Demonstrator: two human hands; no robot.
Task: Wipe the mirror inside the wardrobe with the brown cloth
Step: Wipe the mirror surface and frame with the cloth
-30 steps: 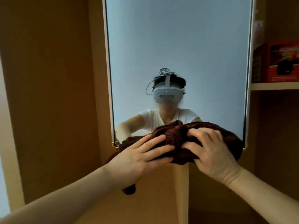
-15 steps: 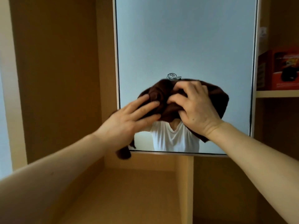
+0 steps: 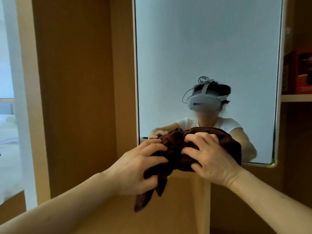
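Cloth: the brown cloth (image 3: 179,149) was bunched into a thick wad against the mirror's (image 3: 207,48) lower edge, with a loose tail hanging below
Left hand: the left hand (image 3: 136,168) gripped the cloth's left side, fingers curled over it
Right hand: the right hand (image 3: 211,159) clutched its right side, fingers bent into the folds
Around: an orange box (image 3: 298,71) stood on a shelf (image 3: 297,97) right of the mirror
In the way: wad and hands hid the mirror's bottom middle

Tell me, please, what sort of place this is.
Probably a bedroom, at an open wooden wardrobe: a mirror is mounted inside it, a shelf on the right holds a red box, and what looks like a bed with white bedding shows at the far left.
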